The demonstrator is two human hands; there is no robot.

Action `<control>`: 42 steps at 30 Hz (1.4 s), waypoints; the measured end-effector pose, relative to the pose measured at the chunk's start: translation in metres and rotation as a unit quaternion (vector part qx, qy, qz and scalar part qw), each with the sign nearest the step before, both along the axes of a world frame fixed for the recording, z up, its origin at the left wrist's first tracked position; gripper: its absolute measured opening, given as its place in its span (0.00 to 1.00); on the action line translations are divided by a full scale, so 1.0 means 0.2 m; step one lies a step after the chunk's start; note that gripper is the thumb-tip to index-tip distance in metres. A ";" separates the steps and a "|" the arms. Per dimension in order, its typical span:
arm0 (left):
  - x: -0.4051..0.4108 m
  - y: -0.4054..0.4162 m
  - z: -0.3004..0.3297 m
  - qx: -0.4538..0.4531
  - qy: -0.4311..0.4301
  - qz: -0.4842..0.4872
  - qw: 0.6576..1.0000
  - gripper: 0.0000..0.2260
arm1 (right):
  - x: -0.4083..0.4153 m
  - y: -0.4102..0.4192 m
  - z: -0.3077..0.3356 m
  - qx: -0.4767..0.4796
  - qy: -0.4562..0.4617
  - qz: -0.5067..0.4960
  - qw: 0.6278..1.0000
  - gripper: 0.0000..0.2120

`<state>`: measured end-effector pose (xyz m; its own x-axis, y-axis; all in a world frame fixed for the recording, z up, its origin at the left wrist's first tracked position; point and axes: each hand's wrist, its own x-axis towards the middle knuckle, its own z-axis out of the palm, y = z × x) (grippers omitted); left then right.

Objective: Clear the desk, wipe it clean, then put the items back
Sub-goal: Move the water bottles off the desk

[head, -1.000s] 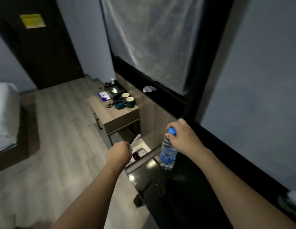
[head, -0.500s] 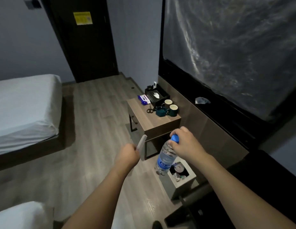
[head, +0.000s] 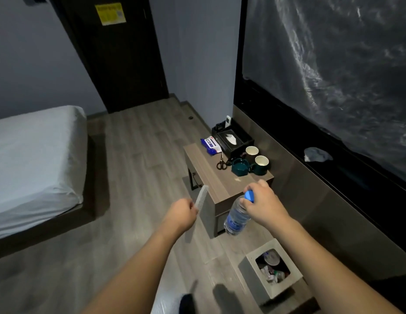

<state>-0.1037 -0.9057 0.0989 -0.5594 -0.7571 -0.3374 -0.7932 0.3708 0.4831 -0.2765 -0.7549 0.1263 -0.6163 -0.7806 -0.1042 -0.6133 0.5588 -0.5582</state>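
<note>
Closer now, side table (head: 204,164) beyond water bottle (head: 237,217).

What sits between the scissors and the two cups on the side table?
In the head view, a dark teal dish sits between the scissors and the cups, on the side table.

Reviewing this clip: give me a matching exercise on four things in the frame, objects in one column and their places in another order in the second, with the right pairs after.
Things:
1. clear plastic water bottle with a blue cap
2. pale plastic comb
3. dark-handled scissors
4. crumpled pale cloth

Places:
A. on the dark ledge under the plastic-covered panel
B. held by its cap in the right hand
C. lying on the wooden side table beside the teal cups
D. gripped in the left hand

Pairs: 1-B, 2-D, 3-C, 4-A
</note>
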 end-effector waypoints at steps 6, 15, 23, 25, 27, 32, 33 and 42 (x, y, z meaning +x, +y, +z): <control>-0.36 -0.42 -0.08 0.095 0.029 -0.072 0.992 0.09 | -0.22 -0.25 -0.08 0.037 -0.008 -0.080 0.996 0.08; -1.03 -0.77 -0.18 0.148 -0.050 -0.219 0.963 0.07 | -0.61 -0.41 -0.19 0.067 -0.022 -0.200 0.977 0.07; -1.52 -0.87 -0.49 0.142 -0.035 -0.224 0.964 0.04 | -1.01 -0.54 -0.41 0.105 -0.085 -0.231 0.963 0.09; -1.65 -0.89 -0.64 0.150 -0.036 -0.223 0.963 0.03 | -1.09 -0.56 -0.51 0.111 -0.108 -0.245 0.957 0.08; -1.78 -0.89 -0.84 0.150 -0.031 -0.228 0.961 0.03 | -1.16 -0.57 -0.64 0.117 -0.122 -0.255 0.952 0.07; -2.09 -0.82 -1.40 0.102 -0.022 -0.302 0.948 0.06 | -1.32 -0.58 -0.99 0.152 -0.127 -0.262 0.945 0.10; -2.15 -0.80 -1.49 0.107 -0.014 -0.304 0.947 0.05 | -1.35 -0.58 -1.05 0.160 -0.131 -0.267 0.941 0.11; -2.34 -0.66 -1.82 0.089 0.023 -0.217 0.972 0.06 | -1.43 -0.53 -1.28 0.197 -0.171 -0.303 0.917 0.09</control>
